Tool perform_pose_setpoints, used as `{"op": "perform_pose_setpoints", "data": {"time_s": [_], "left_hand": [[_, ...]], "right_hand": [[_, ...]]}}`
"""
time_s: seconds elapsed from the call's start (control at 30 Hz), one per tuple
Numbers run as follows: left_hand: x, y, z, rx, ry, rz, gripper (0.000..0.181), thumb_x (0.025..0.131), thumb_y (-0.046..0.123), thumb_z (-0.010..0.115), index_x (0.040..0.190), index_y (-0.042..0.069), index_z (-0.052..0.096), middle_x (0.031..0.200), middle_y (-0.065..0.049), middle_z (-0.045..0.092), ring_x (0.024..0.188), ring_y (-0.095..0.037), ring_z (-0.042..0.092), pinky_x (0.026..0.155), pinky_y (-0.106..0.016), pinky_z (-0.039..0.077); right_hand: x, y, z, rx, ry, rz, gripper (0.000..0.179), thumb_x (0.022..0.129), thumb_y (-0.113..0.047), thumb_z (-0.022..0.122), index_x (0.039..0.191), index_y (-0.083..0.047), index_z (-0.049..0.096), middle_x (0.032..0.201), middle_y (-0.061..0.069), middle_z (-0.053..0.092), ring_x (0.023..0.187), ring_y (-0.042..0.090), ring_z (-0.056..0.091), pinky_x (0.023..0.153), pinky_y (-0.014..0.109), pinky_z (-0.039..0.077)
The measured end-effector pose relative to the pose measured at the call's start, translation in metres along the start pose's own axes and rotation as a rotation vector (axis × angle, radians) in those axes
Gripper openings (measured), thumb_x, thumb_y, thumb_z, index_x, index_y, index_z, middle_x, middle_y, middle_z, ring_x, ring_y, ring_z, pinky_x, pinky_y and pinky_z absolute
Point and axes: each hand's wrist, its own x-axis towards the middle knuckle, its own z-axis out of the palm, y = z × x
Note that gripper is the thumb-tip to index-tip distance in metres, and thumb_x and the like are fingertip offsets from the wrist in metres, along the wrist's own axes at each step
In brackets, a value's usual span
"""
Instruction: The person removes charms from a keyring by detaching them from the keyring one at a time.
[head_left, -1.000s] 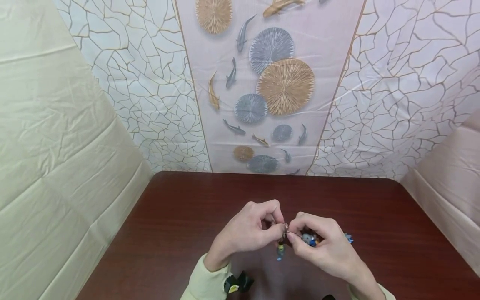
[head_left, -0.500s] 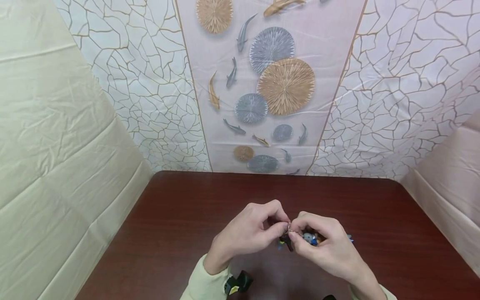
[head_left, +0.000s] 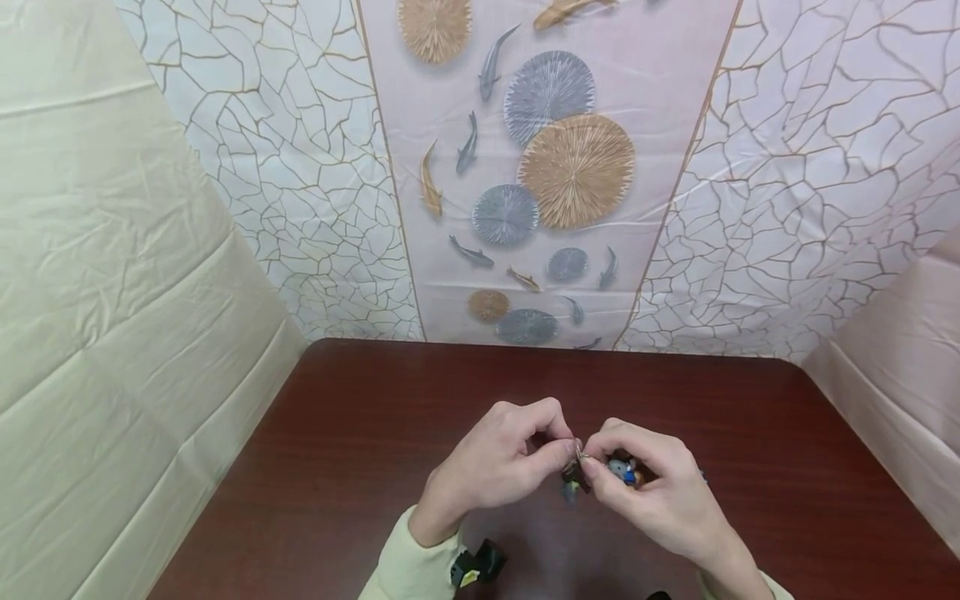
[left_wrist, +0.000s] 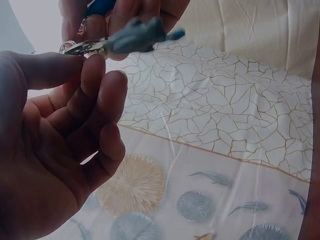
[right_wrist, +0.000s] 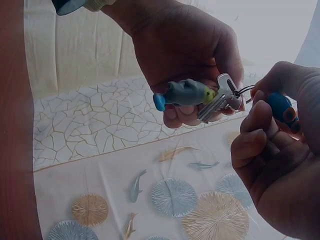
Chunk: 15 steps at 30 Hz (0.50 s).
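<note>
1. Hands. The left hand (head_left: 498, 462) and right hand (head_left: 660, 487) nearly meet above the worktop, each pinching a thin wire ring (right_wrist: 246, 90) between thumb and forefinger.
2. Suspended parts. A silver metal piece (right_wrist: 227, 92), key-shaped, and a grey figure (right_wrist: 187, 93) with a blue end hang from the ring. A blue figure (right_wrist: 280, 106) lies against the curled fingers of the right hand.
3. Wrists. A pale yellow-green sleeve (head_left: 420, 558) covers the left forearm; beside it is a black device (head_left: 487, 562).
4. Surface and room. The worktop (head_left: 360, 433) is dark red-brown with rounded far corners. Behind it hangs a patterned cloth (head_left: 600, 321) with gold crackle lines, fish and discs; plain cream cloth (head_left: 150, 292) stands at the left, pinkish cloth (head_left: 900, 333) at the right.
5. Differences between views. The right wrist view resolves the ridged metal and the grey figure's yellow-green part, both tiny from the head. The left wrist view gives the left palm.
6. Obscured. Fingertips cover part of the ring; the right hand partly hides the blue figure. The grey figure is blurred in the left wrist view, and the lower edge of the head view cuts off both forearms.
</note>
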Motion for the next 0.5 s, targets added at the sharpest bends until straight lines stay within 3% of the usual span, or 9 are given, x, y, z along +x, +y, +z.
{"op": "perform_pose_setpoints", "data": {"time_s": [0.27,0.5], "left_hand": [[0.0012,0.0001,-0.0002,-0.012,-0.007,-0.010,0.011,0.090,0.008,0.059,0.085,0.018,0.058,0.072,0.011,0.067,0.054,0.008,0.044,0.048,-0.009,0.039],[0.0033,0.0007,0.0017,-0.022,0.014,0.014,0.013,0.089,0.003,0.061,0.095,0.014,0.059,0.078,0.005,0.065,0.067,0.008,0.053,0.057,-0.008,0.046]], "right_hand": [[0.0013,0.0001,0.0001,0.006,0.008,-0.024,0.028,0.073,0.022,0.064,0.087,-0.003,0.063,0.072,0.000,0.055,0.064,0.004,0.050,0.052,0.018,0.040],[0.0002,0.0013,-0.0012,-0.019,0.015,-0.016,0.028,0.073,0.021,0.065,0.088,-0.003,0.064,0.073,-0.001,0.055,0.064,0.003,0.050,0.052,0.018,0.040]]}}
